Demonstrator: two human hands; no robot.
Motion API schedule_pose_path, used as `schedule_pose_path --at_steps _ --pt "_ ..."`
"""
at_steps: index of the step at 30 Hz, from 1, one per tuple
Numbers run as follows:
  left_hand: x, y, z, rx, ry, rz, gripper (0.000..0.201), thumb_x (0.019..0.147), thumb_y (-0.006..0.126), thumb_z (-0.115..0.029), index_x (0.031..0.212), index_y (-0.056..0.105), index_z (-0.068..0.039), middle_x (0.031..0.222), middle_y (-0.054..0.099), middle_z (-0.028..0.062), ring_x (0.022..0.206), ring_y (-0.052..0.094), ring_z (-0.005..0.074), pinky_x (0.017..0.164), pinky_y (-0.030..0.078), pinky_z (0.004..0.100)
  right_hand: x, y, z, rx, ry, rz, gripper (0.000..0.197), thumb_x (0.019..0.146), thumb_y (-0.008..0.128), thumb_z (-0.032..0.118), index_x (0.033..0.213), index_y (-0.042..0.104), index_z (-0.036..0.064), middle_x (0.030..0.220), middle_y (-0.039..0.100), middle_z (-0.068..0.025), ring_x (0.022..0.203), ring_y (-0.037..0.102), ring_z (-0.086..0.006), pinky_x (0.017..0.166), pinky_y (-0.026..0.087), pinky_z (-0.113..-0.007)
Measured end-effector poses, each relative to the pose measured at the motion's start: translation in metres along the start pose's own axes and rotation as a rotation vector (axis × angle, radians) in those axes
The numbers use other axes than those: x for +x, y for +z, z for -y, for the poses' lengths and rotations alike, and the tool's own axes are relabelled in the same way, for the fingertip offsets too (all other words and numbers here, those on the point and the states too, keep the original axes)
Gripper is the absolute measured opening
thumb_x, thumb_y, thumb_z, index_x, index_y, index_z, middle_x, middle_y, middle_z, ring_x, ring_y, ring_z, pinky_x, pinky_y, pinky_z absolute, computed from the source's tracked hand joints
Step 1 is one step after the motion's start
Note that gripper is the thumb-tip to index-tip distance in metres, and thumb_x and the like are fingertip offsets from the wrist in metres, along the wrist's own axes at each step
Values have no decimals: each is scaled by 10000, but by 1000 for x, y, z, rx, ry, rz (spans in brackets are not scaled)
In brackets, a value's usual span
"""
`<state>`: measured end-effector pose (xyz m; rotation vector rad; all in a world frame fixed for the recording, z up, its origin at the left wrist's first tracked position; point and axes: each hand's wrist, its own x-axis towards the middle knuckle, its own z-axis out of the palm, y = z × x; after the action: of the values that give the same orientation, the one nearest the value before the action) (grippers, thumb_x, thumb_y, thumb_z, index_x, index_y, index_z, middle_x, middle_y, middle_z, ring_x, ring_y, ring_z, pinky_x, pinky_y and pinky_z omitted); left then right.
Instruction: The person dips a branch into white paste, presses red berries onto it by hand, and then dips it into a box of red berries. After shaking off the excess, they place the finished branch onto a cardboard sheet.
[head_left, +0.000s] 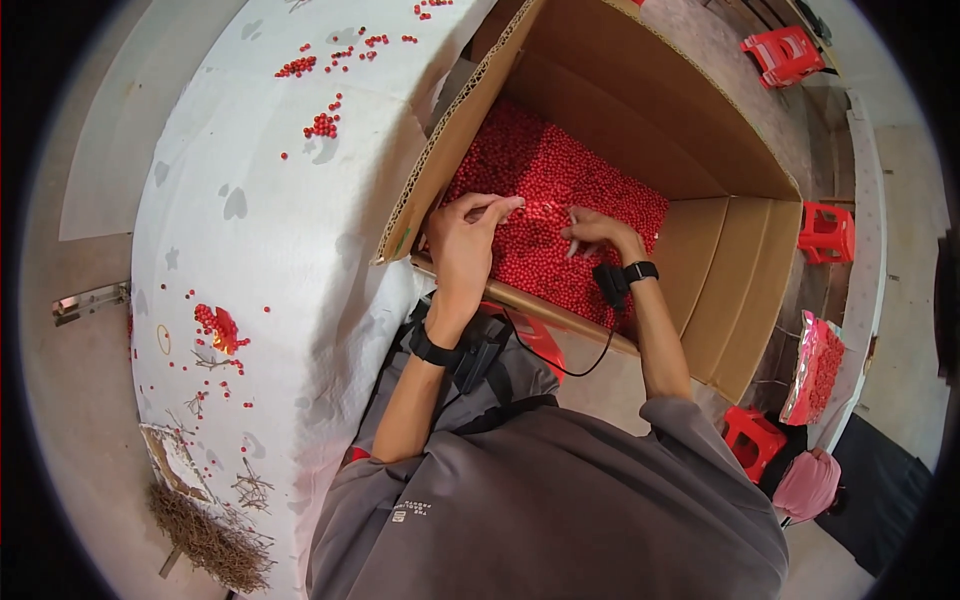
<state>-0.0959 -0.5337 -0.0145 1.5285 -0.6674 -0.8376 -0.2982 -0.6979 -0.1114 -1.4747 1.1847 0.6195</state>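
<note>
Head view: we're looking steeply down from the wearer's own head.
Grey shirt (560, 510): fills the bottom centre, right up close.
Left hand (465, 230) and right hand (597, 231): just beyond, mid-frame.
Cardboard box (645, 90): we peer in from above, upper centre.
White-covered table (290, 235): bending along the left, wide fisheye.

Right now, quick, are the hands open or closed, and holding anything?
Left hand: closed in a pinch; can't tell if anything's in it.
Right hand: half-curled over the little red balls; can't tell if it's holding any.
</note>
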Motion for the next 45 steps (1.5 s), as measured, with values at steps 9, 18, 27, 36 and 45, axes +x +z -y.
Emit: schedule_pose_path --at_steps 9,18,27,36,45 --pt "-2 -3 -8 163 -20 -28 164 815 742 -114 820 714 47 722 706 84 666 635 99 665 499 235 -172 -6 62 21 -279 -312 615 836 665 244 1390 448 88 1090 627 -91 1013 609 -142 765 505 -280" --pt "-4 -6 -6 202 -2 -32 150 810 747 -101 860 725 38 760 719 90 695 653 101 677 503 237 -164 13 98 -103 -264 -946 709 769 729 294 1376 454 52 1224 602 -175 1131 593 -279 970 450 -364" --pt "-1 -1 14 22 108 -50 135 825 721 -24 939 720 49 863 729 103 774 684 123 738 538 226 -24 -51 -13 182 48 -550 648 805 657 222 1372 419 17 1174 619 -192 1018 637 -293 776 567 -398" --pt "-2 1 6 68 120 -29 112 822 719 -6 919 714 51 868 723 101 795 673 115 754 531 220 -19 -14 6 28 -31 -74 446 856 615 167 1265 493 38 943 626 -109 798 648 -217 602 563 -339" --pt "-4 -4 -1 31 68 -30 79 807 712 25 878 701 58 871 720 109 809 676 131 773 531 233 -184 -6 81 215 -411 -671 425 828 713 259 1164 606 22 938 625 -84 856 594 -160 777 478 -310"
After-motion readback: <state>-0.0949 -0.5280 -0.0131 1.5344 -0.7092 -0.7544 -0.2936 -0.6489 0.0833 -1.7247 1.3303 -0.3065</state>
